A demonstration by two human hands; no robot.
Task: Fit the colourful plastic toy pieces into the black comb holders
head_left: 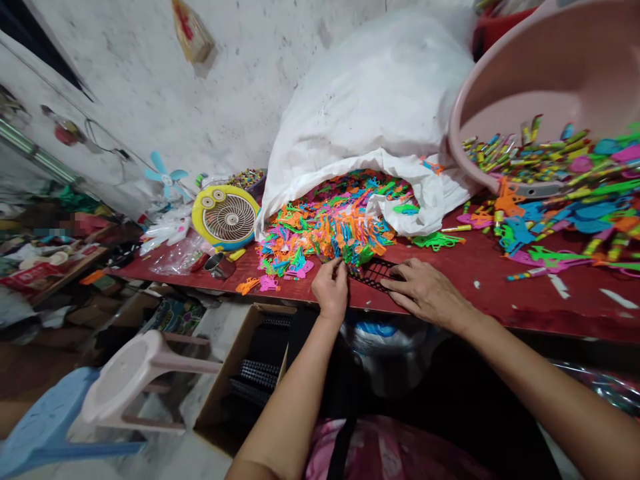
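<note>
A black plastic grid [376, 275] with square openings lies at the front of the red table. Bright plastic toy pieces [353, 233] stand in packed rows at its far left part, beside the loose heap. My left hand [331, 288] is at the grid's left end, thumb and forefinger pinched together against the pieces; what sits between the fingertips is too small to make out. At the right end, my right hand [425, 291] grips the grid's edge, its fingers partly over the openings. More loose toy pieces [295, 257] spill from a white sack [370, 93] behind.
A pink basin [463, 127] with candy-like tubes [520, 157] tilts at the right, with more pieces before it. Left stand a yellow fan [201, 208], a metal cup [220, 266] and plastic bags [175, 257]. Below are a carton [215, 400] of black grids and stools [125, 373].
</note>
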